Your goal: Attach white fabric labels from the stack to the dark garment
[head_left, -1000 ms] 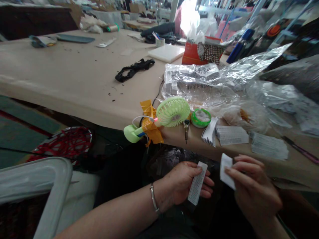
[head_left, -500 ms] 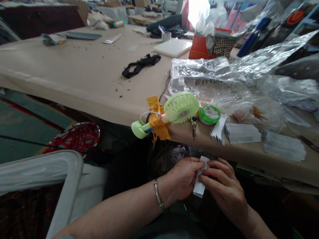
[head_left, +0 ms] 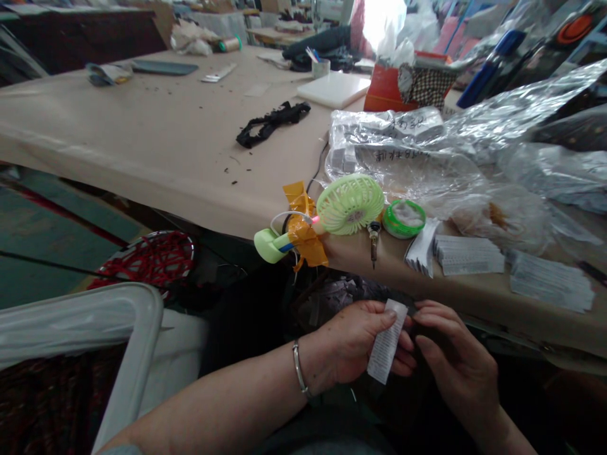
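Below the table edge, my left hand (head_left: 358, 338) grips a narrow white printed label (head_left: 385, 344), its thumb on the front and its fingers behind. Whether that is one label or several stacked together I cannot tell. My right hand (head_left: 458, 357) is just to the right, its fingers bent and thumb apart, with nothing visible in it. On the table edge above lie a fanned bundle of white labels (head_left: 423, 248), a stack of printed labels (head_left: 468, 255) and another label stack (head_left: 551, 281).
A green handheld fan (head_left: 349, 203) is taped to the table edge, beside a soldering iron (head_left: 374, 243) whose tip overhangs. Next to it stands a green round tub (head_left: 403, 219). Clear plastic bags (head_left: 403, 167) cover the right side. A white bin (head_left: 147, 316) stands lower left.
My right hand has let go of the label and drawn off to the right. The label stays in my left hand, its printed face now more exposed. The view has shifted slightly.
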Demonstrator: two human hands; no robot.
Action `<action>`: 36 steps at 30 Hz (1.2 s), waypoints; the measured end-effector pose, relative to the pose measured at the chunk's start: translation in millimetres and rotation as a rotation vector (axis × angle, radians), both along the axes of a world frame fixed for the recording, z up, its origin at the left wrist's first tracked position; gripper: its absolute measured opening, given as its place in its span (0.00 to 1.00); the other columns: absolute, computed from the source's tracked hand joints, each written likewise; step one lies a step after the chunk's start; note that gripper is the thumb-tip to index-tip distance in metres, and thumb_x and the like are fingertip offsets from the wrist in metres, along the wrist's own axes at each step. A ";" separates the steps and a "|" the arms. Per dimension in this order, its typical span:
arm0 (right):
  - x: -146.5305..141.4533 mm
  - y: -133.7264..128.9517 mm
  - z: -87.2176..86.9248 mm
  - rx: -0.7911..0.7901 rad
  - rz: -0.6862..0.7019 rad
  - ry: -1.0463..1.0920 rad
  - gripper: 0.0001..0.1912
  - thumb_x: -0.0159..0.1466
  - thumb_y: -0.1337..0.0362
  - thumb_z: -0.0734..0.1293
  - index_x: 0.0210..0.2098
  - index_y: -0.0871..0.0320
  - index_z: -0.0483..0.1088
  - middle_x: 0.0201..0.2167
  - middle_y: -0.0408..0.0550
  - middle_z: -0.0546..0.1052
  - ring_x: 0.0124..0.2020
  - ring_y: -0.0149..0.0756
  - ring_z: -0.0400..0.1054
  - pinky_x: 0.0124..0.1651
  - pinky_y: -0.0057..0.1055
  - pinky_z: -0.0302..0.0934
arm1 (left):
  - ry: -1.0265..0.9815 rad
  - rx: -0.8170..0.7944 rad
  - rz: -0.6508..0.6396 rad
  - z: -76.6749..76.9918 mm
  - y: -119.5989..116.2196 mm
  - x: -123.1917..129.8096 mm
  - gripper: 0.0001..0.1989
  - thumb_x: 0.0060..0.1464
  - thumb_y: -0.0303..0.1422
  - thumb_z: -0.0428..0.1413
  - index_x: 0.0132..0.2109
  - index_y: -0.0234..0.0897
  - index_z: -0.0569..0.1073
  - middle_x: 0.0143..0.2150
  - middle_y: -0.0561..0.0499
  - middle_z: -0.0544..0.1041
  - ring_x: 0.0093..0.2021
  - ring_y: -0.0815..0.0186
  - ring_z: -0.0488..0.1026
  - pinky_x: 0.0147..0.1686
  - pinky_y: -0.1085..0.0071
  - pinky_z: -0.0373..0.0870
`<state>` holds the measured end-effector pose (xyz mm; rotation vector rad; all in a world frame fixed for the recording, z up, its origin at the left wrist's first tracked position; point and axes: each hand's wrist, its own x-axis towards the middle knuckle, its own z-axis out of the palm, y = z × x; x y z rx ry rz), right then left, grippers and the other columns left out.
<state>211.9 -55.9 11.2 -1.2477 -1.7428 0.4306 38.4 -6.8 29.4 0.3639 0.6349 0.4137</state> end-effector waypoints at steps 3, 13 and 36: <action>5.6 8.9 -9.8 -0.356 0.090 0.273 0.14 0.61 0.63 0.67 0.47 0.54 0.70 0.39 0.48 0.77 0.39 0.35 0.74 0.39 0.27 0.70 | -0.017 0.033 -0.076 1.9 -0.5 -3.5 0.13 0.53 0.39 0.58 0.37 0.33 0.71 0.25 0.52 0.71 0.22 0.68 0.72 0.24 0.70 0.71; -6.5 20.7 -21.3 -0.947 0.431 0.862 0.23 0.52 0.60 0.74 0.47 0.53 0.72 0.34 0.45 0.78 0.26 0.29 0.72 0.28 0.24 0.67 | 0.051 0.116 -0.140 3.0 -4.8 -5.9 0.15 0.54 0.42 0.56 0.34 0.31 0.71 0.25 0.51 0.72 0.18 0.73 0.68 0.19 0.78 0.64; -4.4 12.7 -9.9 -0.734 0.153 0.524 0.20 0.57 0.60 0.71 0.50 0.48 0.71 0.47 0.47 0.77 0.44 0.37 0.73 0.46 0.32 0.68 | 0.101 0.152 -0.166 -7.3 -3.6 -11.2 0.14 0.50 0.41 0.58 0.31 0.34 0.69 0.23 0.55 0.70 0.19 0.74 0.68 0.20 0.78 0.64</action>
